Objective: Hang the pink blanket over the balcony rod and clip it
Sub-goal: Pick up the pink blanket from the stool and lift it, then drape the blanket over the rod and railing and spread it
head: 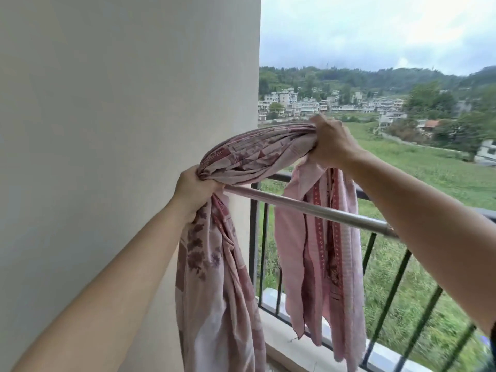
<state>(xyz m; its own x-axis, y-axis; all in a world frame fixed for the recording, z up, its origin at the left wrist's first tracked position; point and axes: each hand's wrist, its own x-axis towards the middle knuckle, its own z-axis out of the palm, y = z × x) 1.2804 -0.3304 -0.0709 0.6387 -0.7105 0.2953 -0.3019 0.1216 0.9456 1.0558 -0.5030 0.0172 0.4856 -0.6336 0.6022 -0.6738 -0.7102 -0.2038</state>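
The pink patterned blanket [257, 154] is bunched into a thick rope between my two hands, arching above the silver balcony rod [316, 210]. My left hand [194, 191] grips one bunched part close to the wall, just over the rod's near end. My right hand [331, 143] grips the other part higher and farther out. One loose end hangs down below my left hand on the near side of the rod. The other end hangs below my right hand on the far side of the rod. No clip is visible.
A white wall [120, 103] fills the left. A black metal railing [381, 277] with vertical bars stands on a low ledge [284, 326] behind the rod. Beyond it lie green fields, houses and hills.
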